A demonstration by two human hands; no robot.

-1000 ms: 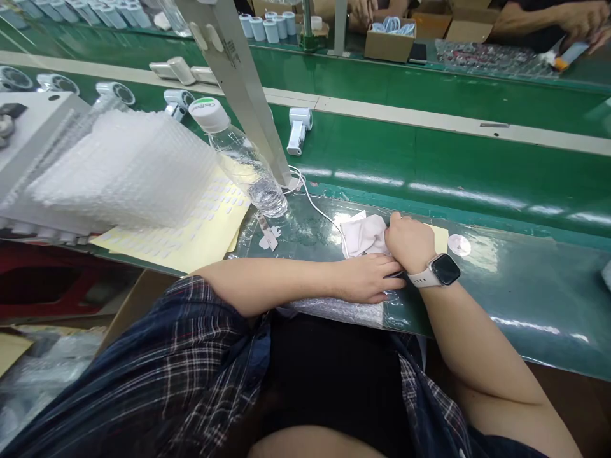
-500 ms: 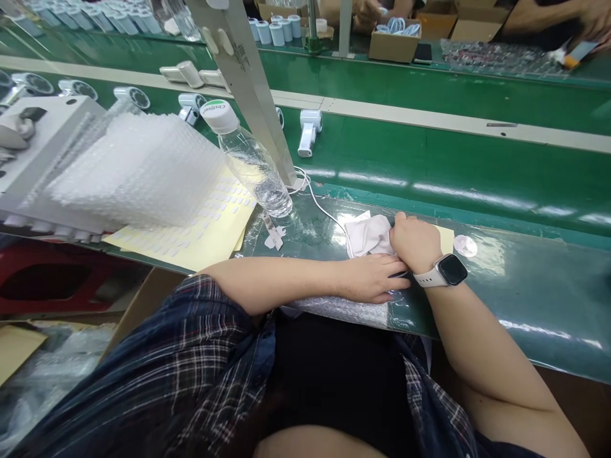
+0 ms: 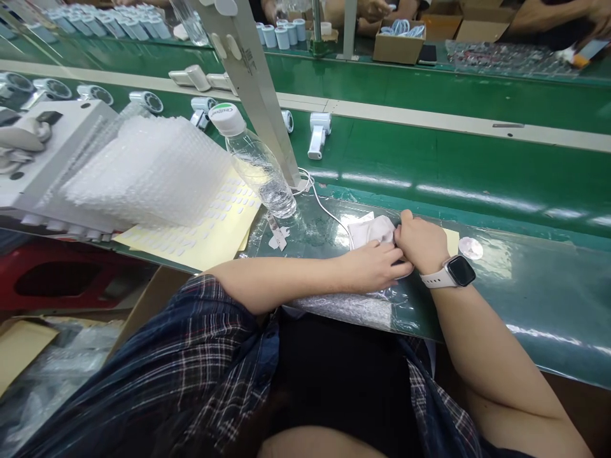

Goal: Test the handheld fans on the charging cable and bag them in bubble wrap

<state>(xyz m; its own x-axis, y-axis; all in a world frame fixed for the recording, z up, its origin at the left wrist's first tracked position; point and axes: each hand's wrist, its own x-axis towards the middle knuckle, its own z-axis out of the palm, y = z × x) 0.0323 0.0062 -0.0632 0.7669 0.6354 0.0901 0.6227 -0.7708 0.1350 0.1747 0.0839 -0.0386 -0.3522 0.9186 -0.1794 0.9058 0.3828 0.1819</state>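
Note:
My right hand [image 3: 421,245], with a watch on its wrist, is closed in a fist at the right end of a crumpled white cloth [image 3: 373,230], and the cloth runs into its grip. Against it from the left lies my left hand [image 3: 375,266], fingers bent over something dark and small that they mostly hide. Both hands rest low over the clear-covered bench [image 3: 324,238]. A white cable [image 3: 329,211] leads along the cloth's left side. Beneath my left forearm sits a bubble-wrap piece [image 3: 358,308].
A water bottle [image 3: 260,168] stands by a metal post [image 3: 260,83]. Left of it, bubble-wrap bags [image 3: 147,168] lie on yellow label sheets [image 3: 214,235]. Several light-blue handheld fans, one a lone fan [image 3: 318,135], rest on the green belt [image 3: 429,152]. Other people's hands are across it.
My left hand has shifted slightly up toward the cloth, and its fingers have bent more. The right hand keeps its place beside it. The whole view has shifted a little.

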